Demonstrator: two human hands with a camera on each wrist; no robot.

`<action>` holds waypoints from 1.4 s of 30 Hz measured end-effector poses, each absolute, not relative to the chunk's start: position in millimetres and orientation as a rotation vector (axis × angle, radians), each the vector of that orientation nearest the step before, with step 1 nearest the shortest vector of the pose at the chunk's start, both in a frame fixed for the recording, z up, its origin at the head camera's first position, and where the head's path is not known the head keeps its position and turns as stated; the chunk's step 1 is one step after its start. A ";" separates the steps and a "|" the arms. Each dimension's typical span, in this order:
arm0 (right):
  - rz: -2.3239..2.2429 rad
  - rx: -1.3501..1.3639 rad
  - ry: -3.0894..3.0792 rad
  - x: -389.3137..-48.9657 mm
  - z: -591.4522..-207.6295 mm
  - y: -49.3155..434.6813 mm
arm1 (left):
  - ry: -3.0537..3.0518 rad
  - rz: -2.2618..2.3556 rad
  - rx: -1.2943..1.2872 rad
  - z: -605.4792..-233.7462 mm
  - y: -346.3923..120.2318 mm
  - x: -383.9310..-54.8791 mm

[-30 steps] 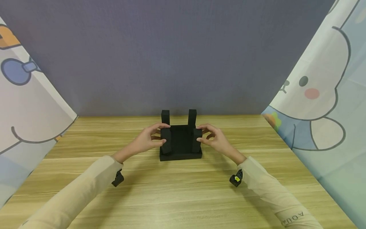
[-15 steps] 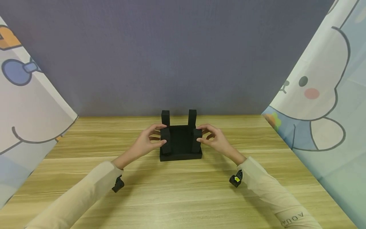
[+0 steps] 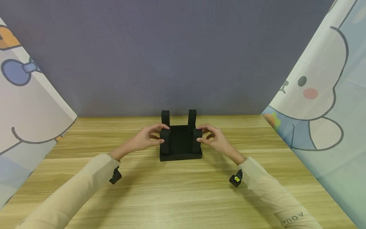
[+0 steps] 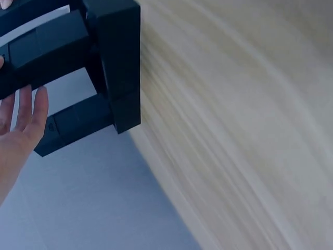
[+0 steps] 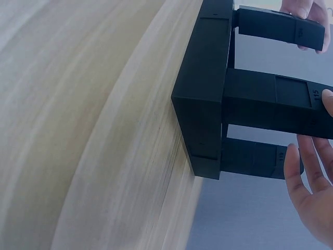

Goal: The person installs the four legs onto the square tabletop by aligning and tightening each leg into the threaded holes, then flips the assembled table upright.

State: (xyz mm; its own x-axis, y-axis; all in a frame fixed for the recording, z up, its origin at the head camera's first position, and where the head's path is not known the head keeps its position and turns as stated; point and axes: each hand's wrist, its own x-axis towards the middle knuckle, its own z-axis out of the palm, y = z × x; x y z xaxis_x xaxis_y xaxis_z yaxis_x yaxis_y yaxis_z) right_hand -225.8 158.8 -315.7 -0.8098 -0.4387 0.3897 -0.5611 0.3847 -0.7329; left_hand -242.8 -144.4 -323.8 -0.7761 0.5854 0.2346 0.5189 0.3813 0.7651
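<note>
A square black base [image 3: 180, 156] with raised edges lies on the table, black rectangular posts standing up from its corners. My left hand [image 3: 145, 139] pinches the top of the front left post [image 3: 165, 143], thumb on the near side and fingers on the far side. On the opposite side, my right hand [image 3: 215, 140] grips the front right post [image 3: 196, 143] the same way. That post, stamped 115 [image 5: 260, 99], meets the base's corner in the right wrist view. In the left wrist view, the left post [image 4: 47, 47] stands at the base with fingertips along its side.
Two rear posts, left [image 3: 165, 117] and right [image 3: 192, 117], rise at the back of the base. Wood-grain table [image 3: 183, 190] surrounds it, with a grey panel [image 3: 171, 57] behind. Cartoon-printed curtains hang at left [image 3: 28, 105] and right [image 3: 320, 105].
My left hand's wrist dips and then rises again, ending slightly left. The front left post has shifted slightly left and stands straighter. My right hand and its post have stayed put.
</note>
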 end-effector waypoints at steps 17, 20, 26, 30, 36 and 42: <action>1.423 0.904 -2.507 -224.3 -313.9 158.9 | 2.694 1.538 0.808 -333.1 -129.4 -229.1; 1.429 0.902 -2.506 -224.1 -313.9 159.0 | 2.727 1.584 0.779 -335.3 -126.1 -225.6; 1.430 0.907 -2.505 -223.6 -313.5 158.8 | 2.770 1.590 0.752 -335.7 -123.5 -223.2; 1.426 0.905 -2.509 -223.9 -313.3 158.8 | 2.767 1.543 0.802 -335.4 -125.8 -226.0; 1.433 0.902 -2.512 -223.9 -313.0 158.4 | 2.631 1.469 0.936 -329.4 -133.5 -233.0; 1.426 0.900 -2.512 -224.2 -313.6 158.7 | 2.500 1.424 0.997 -323.7 -137.9 -239.0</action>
State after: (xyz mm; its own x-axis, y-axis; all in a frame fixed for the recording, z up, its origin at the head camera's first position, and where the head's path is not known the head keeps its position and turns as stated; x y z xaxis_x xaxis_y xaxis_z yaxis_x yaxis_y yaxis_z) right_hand -224.2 158.7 -313.6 -0.8169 -0.4379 0.3753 -0.5468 0.3810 -0.7456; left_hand -239.0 -137.9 -323.7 -0.7813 0.5815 0.2267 0.4916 0.3496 0.7976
